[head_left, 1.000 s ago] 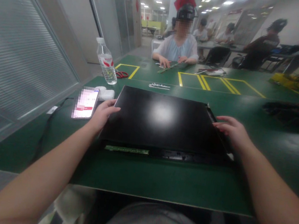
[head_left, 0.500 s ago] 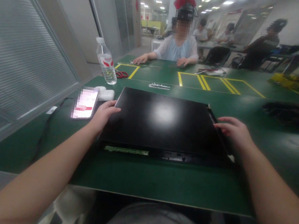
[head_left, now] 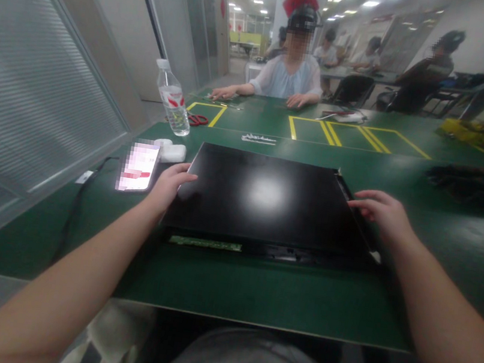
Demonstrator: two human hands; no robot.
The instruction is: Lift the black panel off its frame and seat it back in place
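A black display panel (head_left: 301, 208), glossy with a bright reflection, is in front of me at the table's near side. Along its near edge runs a green circuit strip (head_left: 205, 243). My left hand (head_left: 171, 186) grips the panel's left edge, thumb on top and fingers along the side. At the right edge, my right hand (head_left: 380, 211) has its thumb and fingers closed around the rim. Small pale pieces show at the panel's right corners. Its underside is hidden.
On the green table (head_left: 266, 294), a lit phone (head_left: 139, 166), a white case (head_left: 173, 153) and a water bottle (head_left: 174, 101) stand left. Red-handled scissors (head_left: 198, 120) lie behind the bottle. White small parts (head_left: 258, 139) lie beyond the panel. Another person (head_left: 290, 76) sits opposite.
Both my hands stay on the panel's edges, with hardly any movement. The hand of the person opposite, on the left side of the view, has slid slightly left.
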